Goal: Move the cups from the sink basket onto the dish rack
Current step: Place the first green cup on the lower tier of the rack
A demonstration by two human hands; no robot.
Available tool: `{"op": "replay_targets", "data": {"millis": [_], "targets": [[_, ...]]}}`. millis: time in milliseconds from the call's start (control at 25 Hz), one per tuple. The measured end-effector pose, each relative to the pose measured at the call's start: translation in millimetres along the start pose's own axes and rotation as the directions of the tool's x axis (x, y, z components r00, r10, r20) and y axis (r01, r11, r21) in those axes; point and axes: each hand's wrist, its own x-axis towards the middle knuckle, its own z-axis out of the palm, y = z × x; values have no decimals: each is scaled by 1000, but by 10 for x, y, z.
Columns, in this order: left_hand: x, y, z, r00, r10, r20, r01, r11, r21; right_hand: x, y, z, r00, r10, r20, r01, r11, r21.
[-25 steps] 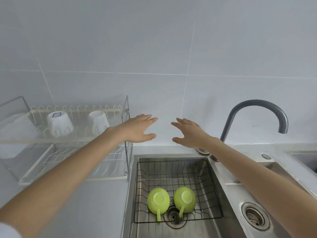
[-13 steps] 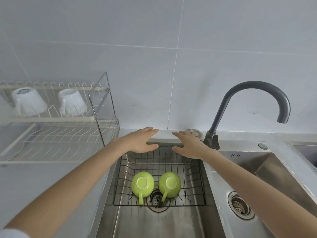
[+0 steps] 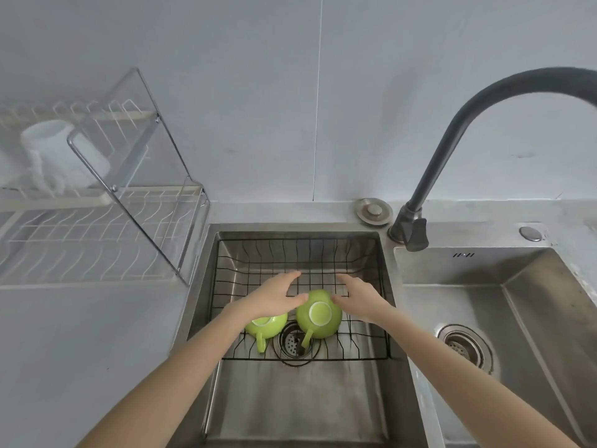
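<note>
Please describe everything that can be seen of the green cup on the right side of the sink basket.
The right green cup is glossy lime green and looks ceramic. It stands upside down on the black wire sink basket, its pale round foot ring facing up. Its handle points toward the camera, over the drain strainer. The left hand seems to touch its left side with the thumb; the right hand is at its right side, contact unclear. Neither hand grips it. The other green cup lies close on its left.

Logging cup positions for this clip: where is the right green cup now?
In the head view, the right green cup sits upside down in the sink basket, beside the drain, between the two hands, right of the other cup.
</note>
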Motion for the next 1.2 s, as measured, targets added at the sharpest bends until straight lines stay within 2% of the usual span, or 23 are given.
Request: {"op": "replay_targets", "data": {"millis": [320, 600, 720, 880, 1200], "targets": [[438, -217, 539, 986, -163, 44, 168, 969, -183, 350, 369, 453, 988, 138, 74, -151, 967, 207], [789, -351, 780, 966, -241, 93, 255, 947, -196, 628, 633, 749, 945, 294, 143, -327, 845, 422], [897, -372, 843, 960, -266, 92, 278, 945, -172, 720, 672, 824, 941, 311, 132, -336, 814, 474], [949, -404, 881, 956, -287, 62, 293, 929, -227, 760, 677, 877, 947, 306, 101, -313, 803, 508], [849, -367, 822, 954, -290, 69, 297, 903, -311, 668, 616, 775, 955, 287, 71, -283, 821, 496]]}}
